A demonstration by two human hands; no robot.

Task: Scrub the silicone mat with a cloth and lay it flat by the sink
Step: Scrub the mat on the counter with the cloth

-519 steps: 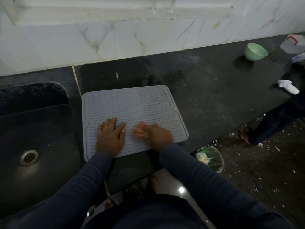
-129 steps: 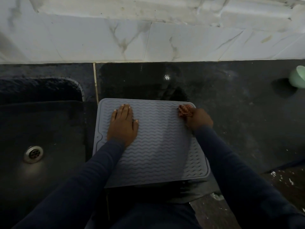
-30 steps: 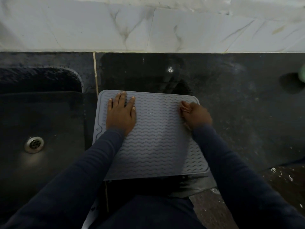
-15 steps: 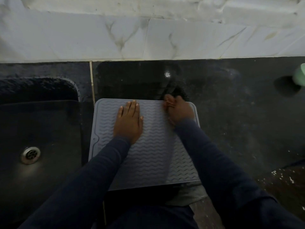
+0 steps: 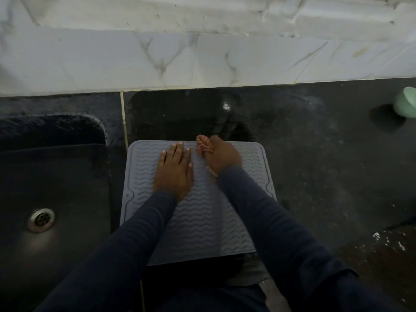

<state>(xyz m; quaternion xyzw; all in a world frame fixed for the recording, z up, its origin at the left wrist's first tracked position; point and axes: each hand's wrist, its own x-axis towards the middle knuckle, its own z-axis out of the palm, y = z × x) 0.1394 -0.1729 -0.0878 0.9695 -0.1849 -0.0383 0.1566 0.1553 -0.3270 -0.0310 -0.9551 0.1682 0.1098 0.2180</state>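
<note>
A grey silicone mat point(image 5: 202, 224) with a wavy ribbed pattern lies flat on the black counter, just right of the sink point(image 5: 51, 190). My left hand point(image 5: 173, 174) presses flat on the mat's far half, fingers straight. My right hand point(image 5: 221, 157) grips a small orange-pink cloth point(image 5: 203, 144) and holds it against the mat's far edge, right beside my left fingertips. Most of the cloth is hidden under the hand.
The dark sink has a metal drain point(image 5: 41, 219). A pale green bowl point(image 5: 406, 104) stands at the right edge of the black counter point(image 5: 315, 154). A white marble wall point(image 5: 202, 59) rises behind. The floor point(image 5: 382, 255) lies at the lower right.
My right hand with the cloth has slid left along the mat's far edge, from its right side to the middle beside my left hand. My left hand stays pressed on the mat.
</note>
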